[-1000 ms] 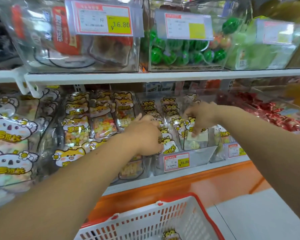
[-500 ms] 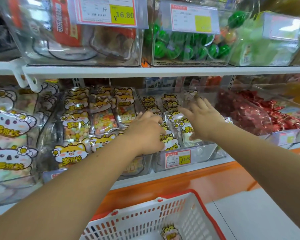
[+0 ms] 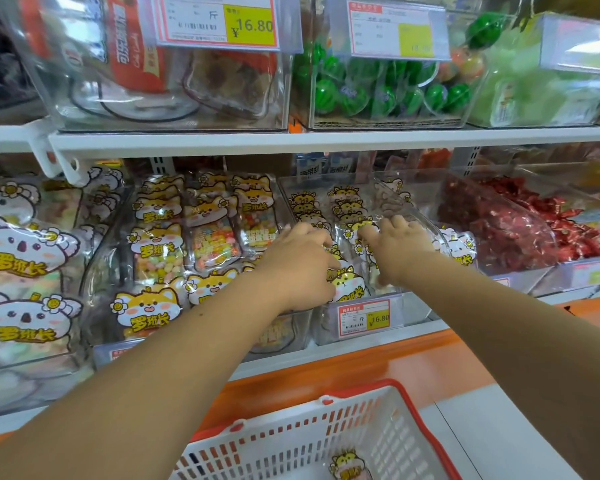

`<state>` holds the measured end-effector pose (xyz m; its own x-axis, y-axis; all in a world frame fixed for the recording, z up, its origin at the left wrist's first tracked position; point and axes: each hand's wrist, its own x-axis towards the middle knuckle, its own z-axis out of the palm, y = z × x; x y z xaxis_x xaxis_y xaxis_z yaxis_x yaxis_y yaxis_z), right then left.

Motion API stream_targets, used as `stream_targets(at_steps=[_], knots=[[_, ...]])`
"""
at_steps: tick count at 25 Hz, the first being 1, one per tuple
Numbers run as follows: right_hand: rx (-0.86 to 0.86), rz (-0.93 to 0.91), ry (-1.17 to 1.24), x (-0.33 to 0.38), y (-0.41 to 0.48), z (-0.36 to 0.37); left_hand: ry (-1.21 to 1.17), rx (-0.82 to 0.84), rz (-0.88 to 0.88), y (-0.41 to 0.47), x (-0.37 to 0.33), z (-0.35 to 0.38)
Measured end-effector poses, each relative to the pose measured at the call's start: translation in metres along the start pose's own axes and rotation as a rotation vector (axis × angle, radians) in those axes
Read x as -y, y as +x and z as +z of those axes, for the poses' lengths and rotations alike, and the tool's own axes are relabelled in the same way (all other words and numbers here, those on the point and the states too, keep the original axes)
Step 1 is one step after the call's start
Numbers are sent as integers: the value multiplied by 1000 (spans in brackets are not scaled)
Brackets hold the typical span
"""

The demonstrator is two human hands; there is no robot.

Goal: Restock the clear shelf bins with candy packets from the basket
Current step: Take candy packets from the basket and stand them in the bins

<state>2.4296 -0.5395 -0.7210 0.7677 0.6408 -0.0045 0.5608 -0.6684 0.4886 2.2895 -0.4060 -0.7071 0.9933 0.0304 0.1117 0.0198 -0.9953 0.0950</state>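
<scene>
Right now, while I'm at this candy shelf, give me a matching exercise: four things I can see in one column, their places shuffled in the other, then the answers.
Things
1. basket
2. green ball candies
3. red wrapped candies
4. koala packets

Places
A. upper shelf, middle bin
B. lower shelf, far left
C. lower shelf, right-hand bin
D. below the shelves, nearest the camera

Pairs: 1-D, 2-A, 3-C, 4-B
</scene>
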Motion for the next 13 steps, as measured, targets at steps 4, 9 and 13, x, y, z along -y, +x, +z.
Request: stream_targets(at_steps=[4, 9, 13], knots=[[149, 16, 321, -6, 0, 0, 5, -3, 5, -1, -1, 0], [216, 4, 398, -18, -10, -16, -16, -18, 2, 0, 1, 2], [129, 34, 306, -9, -3, 2, -14, -14, 2, 0, -1, 2]])
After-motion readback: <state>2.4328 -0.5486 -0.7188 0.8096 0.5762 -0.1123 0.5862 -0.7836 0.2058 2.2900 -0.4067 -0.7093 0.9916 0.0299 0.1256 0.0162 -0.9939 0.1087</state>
